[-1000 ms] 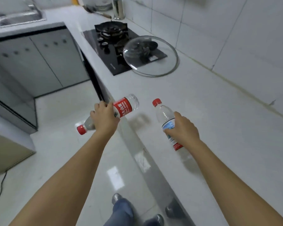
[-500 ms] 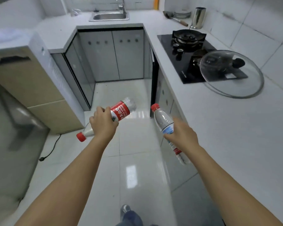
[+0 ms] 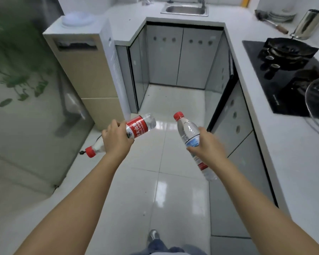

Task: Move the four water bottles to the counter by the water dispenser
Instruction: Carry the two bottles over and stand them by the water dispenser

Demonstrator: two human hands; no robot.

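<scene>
Left hand (image 3: 116,139) wrapping fingers round middle of red-label bottle (image 3: 136,128), lying tilted, cap pointing lower left. Right hand (image 3: 206,148) gripping blue-label bottle (image 3: 189,134) at its waist, red cap up, base poking out below the palm. Red label showing white Chinese characters, rest too blurry. Both hanging mid-frame over glossy white floor tiles (image 3: 173,100); water dispenser (image 3: 88,70) upper left, counter (image 3: 287,155) along right.
</scene>
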